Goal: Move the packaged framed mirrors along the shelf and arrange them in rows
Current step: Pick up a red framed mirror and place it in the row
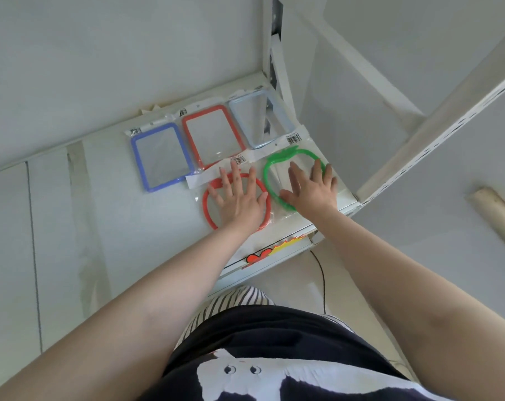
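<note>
White shelving fills the view from above, a flat white shelf (106, 198) running toward a back wall, with an upright post at its right end. At the back of the shelf lie 3 packaged rectangular mirrors side by side – a blue-framed mirror (160, 157) on the left, a red-framed mirror (213, 135) in the middle and a pale blue-framed mirror (262, 117) on the right, tucked into the corner. In front of them sit 2 rounded ones in clear bags: a red round mirror (209, 211) and, just beside it to the right, a green apple-shaped mirror (274, 166) near the shelf's front right corner. The left hand (239, 198) lies flat on the red round mirror, fingers straight and spread, gripping nothing; the right hand (310, 189) rests the same way on the green one. Both bags' barcode-labelled top flaps overlap the lower edges of the back row. The step in hand appears to be sliding the front pair into line. To do it well, I judge the palms should press lightly and evenly – the plastic is likely slippery – and ease both mirrors together so their edges align, without riding up over the back row or nudging the green one off the front edge.
</note>
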A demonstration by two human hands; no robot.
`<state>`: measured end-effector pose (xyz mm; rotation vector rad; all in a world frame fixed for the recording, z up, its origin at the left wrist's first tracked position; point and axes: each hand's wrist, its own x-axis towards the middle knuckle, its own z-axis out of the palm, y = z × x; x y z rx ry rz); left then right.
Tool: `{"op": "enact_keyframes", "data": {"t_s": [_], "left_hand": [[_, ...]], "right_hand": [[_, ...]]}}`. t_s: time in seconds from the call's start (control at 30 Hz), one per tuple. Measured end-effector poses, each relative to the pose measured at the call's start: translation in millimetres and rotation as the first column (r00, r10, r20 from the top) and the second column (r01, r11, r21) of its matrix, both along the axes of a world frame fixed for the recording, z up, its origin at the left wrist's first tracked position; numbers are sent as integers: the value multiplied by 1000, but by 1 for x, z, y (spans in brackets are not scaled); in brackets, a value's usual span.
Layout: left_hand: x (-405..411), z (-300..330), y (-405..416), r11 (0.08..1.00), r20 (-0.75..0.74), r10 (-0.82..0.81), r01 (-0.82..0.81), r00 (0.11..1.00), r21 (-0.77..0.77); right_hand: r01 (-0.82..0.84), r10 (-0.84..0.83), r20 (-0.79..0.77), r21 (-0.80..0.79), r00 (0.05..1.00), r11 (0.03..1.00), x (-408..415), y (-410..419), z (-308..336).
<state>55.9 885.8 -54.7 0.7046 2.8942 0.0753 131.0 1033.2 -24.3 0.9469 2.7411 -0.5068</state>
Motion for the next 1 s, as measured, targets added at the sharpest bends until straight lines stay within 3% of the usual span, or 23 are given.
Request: {"op": "enact_keyframes", "data": {"t_s": [0.1, 0.73, 0.9, 1.0], "left_hand": [[-1, -5, 0, 999, 52, 46, -45, 998, -6], [6, -2, 3, 998, 49, 47, -48, 998, 31], [8, 0, 2, 999, 49, 43, -44, 998, 22], [8, 5, 3, 999, 41, 38, -39, 998, 13]], "right_hand": [[-50, 49, 51, 14, 997, 999, 3, 3, -9], [-97, 88, 190, 41, 978, 994, -4, 1, -2], [-96, 88, 183, 34, 979, 995, -3, 2, -2], [-56, 52, 100, 28, 994, 998, -3, 2, 2]]}}
